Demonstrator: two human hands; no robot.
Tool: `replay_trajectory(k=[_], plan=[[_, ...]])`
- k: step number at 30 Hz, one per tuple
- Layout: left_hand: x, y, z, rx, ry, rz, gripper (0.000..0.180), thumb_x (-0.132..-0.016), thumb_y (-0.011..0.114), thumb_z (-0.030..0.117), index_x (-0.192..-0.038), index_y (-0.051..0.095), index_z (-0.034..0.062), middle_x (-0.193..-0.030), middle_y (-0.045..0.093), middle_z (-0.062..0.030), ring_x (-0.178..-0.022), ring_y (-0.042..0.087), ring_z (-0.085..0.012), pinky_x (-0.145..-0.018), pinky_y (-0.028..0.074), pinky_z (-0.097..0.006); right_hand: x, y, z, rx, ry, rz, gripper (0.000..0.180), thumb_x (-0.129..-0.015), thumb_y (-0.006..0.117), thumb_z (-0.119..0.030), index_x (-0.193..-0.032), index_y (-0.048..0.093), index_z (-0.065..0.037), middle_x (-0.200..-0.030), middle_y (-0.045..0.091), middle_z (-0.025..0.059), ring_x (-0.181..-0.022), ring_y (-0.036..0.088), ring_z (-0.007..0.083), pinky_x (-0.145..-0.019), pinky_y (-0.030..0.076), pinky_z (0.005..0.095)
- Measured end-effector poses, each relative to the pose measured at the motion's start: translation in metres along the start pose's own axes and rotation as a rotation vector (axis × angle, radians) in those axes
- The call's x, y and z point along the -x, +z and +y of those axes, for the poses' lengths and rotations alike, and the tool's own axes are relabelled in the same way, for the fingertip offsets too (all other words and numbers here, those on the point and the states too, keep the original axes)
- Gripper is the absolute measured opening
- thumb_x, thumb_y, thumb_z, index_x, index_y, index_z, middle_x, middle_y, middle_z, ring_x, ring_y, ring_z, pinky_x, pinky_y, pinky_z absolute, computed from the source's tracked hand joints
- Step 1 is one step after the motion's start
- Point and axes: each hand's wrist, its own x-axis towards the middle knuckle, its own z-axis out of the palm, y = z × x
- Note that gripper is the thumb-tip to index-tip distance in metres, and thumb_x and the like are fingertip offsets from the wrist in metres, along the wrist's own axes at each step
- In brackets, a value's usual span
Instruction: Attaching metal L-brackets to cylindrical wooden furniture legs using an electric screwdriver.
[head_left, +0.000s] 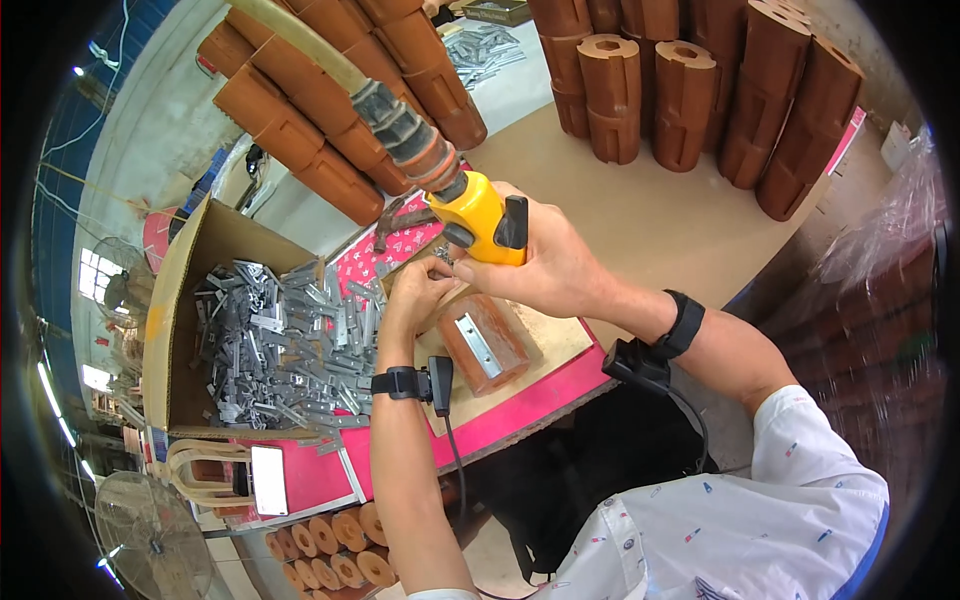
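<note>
My right hand (560,262) is wrapped round a yellow power tool (482,215) with black parts; its working tip is hidden. A ribbed grey and orange sleeve (405,135) joins its upper end. Just left of it, the fingers of my left hand (414,292) are pinched together beside some small metal bits (440,254). What they hold, if anything, is too small to make out. Below both hands, a brown wooden block (508,340) lies on a light board (548,350), with a flat silver metal strip (477,345) along its top.
Left stands a cardboard box (170,330) with many loose metal pieces (290,340). A hammer (400,222) lies beyond my left hand. Stacked brown grooved wooden columns (610,95) stand along the back. A white-screened phone (268,480) rests at the near left edge.
</note>
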Motion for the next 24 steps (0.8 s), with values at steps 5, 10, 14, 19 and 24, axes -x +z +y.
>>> replay_trajectory(k=[5,10,14,19,24], plan=[[0.003,0.001,0.002,-0.159,-0.029,0.069,0.022,-0.077,0.067,0.015,-0.085,0.066,-0.0057,-0.076,0.066,-0.0193,-0.071,0.064,-0.0265,-0.07,0.049,-0.036,-0.002,-0.003,0.005,0.008,-0.003,-0.016,0.042,-0.082,0.069,-0.007,-0.12,0.051,-0.001,-0.095,0.061,0.0021,-0.086,0.057,0.0069,-0.078,0.048,0.0241],[0.007,-0.002,0.002,-0.138,-0.037,0.195,0.02,-0.078,0.066,0.012,-0.089,0.066,-0.0044,-0.075,0.066,-0.0177,-0.069,0.065,-0.0257,-0.069,0.05,-0.036,-0.003,0.0,0.005,0.015,-0.018,0.008,0.043,-0.081,0.07,-0.008,-0.119,0.051,-0.001,-0.094,0.061,0.002,-0.085,0.056,0.0069,-0.077,0.048,0.0244],[0.015,-0.005,0.013,-0.08,-0.126,0.269,0.019,-0.077,0.066,0.009,-0.091,0.065,-0.0035,-0.076,0.067,-0.0153,-0.071,0.065,-0.0224,-0.068,0.05,-0.034,-0.003,0.0,0.003,0.037,-0.032,0.014,0.043,-0.081,0.071,-0.01,-0.119,0.051,-0.001,-0.092,0.061,0.0022,-0.084,0.056,0.0075,-0.076,0.048,0.0252],[0.026,-0.009,0.007,0.053,-0.085,0.346,0.013,-0.081,0.065,0.006,-0.09,0.063,-0.0031,-0.077,0.065,-0.0107,-0.072,0.064,-0.0181,-0.067,0.05,-0.03,-0.003,0.007,-0.005,0.024,-0.001,-0.006,0.042,-0.082,0.071,-0.012,-0.117,0.052,-0.001,-0.093,0.061,0.0026,-0.084,0.056,0.0081,-0.075,0.048,0.0259],[0.05,-0.019,0.038,0.286,-0.219,0.345,0.013,-0.089,0.06,0.002,-0.101,0.059,-0.0019,-0.084,0.065,-0.0055,-0.075,0.063,-0.0107,-0.065,0.049,-0.022,-0.004,0.004,-0.014,0.024,0.012,0.001,0.041,-0.082,0.071,-0.013,-0.116,0.052,-0.001,-0.092,0.062,0.0021,-0.084,0.056,0.0084,-0.075,0.048,0.0263]])
